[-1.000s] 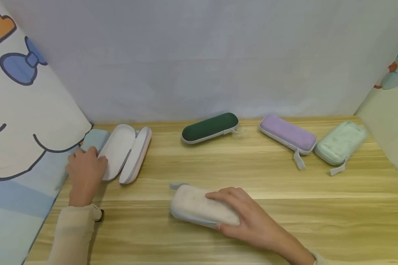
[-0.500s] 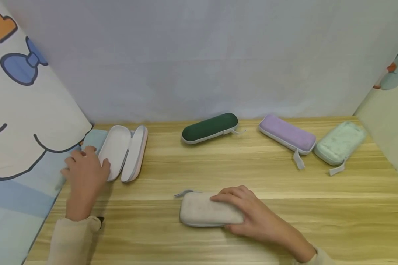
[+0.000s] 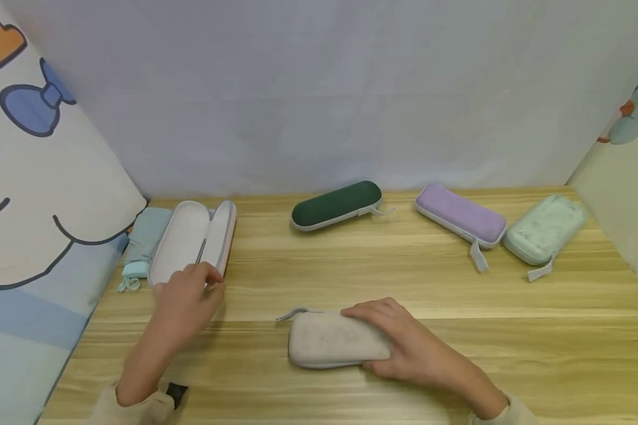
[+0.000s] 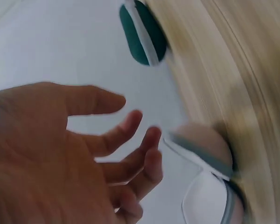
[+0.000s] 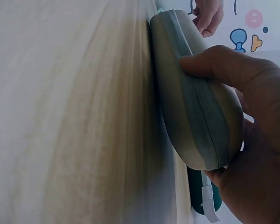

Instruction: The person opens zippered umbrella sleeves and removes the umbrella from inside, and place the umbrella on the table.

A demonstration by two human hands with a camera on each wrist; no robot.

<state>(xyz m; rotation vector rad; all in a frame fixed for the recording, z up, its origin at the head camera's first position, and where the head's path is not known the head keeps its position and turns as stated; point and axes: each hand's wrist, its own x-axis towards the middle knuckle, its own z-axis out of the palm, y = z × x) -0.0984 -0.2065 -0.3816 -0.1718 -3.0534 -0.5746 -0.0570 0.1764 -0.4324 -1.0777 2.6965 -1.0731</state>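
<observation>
My right hand grips the right end of a beige zippered glasses case, which lies shut on the table. In the right wrist view its grey-blue zip band runs under my thumb. My left hand is over the near end of an open glasses case with a white inside and pink outside. The left wrist view shows that hand's fingers loosely bent, with nothing held. The open case appears beyond the fingertips there.
A blue-grey folded umbrella with a teal cap lies left of the open case. Along the back are a dark green case, a purple case and a pale green case. A cloth wall stands behind.
My left hand has left the umbrella and moved right to the open case's near end. The open case shifted slightly left. The beige case slid slightly right and straightened in my right hand.
</observation>
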